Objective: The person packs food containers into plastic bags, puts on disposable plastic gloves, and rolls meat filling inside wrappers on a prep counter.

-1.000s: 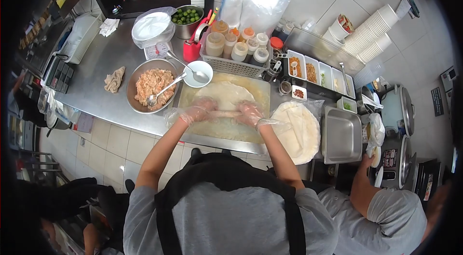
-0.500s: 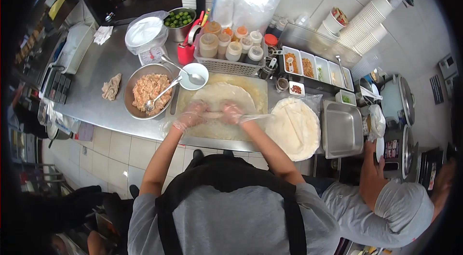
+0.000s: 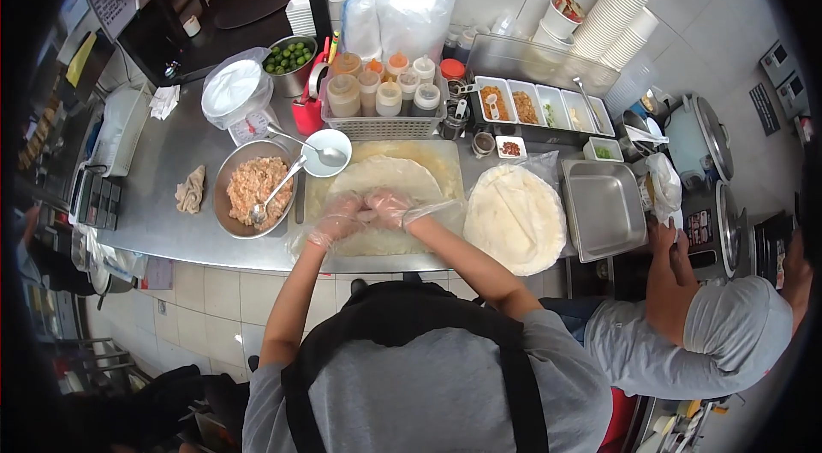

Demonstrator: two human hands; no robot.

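Both my hands wear clear plastic gloves and meet over a board [image 3: 445, 162] on the steel counter. My left hand [image 3: 342, 211] is curled at the near edge of a thin round wrapper sheet [image 3: 394, 175]. Close beside it, my right hand [image 3: 390, 205] bends its fingers over the same rolled edge. Both hands grip this pale edge, and the fingers hide most of it. Right of the board lies a stack of round sheets [image 3: 516, 222]. A steel bowl of minced filling [image 3: 257, 187] with a spoon stands on the left, near a white bowl [image 3: 328, 153].
Behind the board stands a basket of sauce bottles [image 3: 385, 128]. Topping trays [image 3: 544, 110] and a steel pan [image 3: 604, 209] are at the right. A crumpled cloth [image 3: 191, 192] lies at the left. Another person [image 3: 702, 333] works at the far right.
My hands have come together at the middle of the sheet's near edge, the right one moving left. The whole view has shifted slightly. The co-worker's hands have moved closer together.
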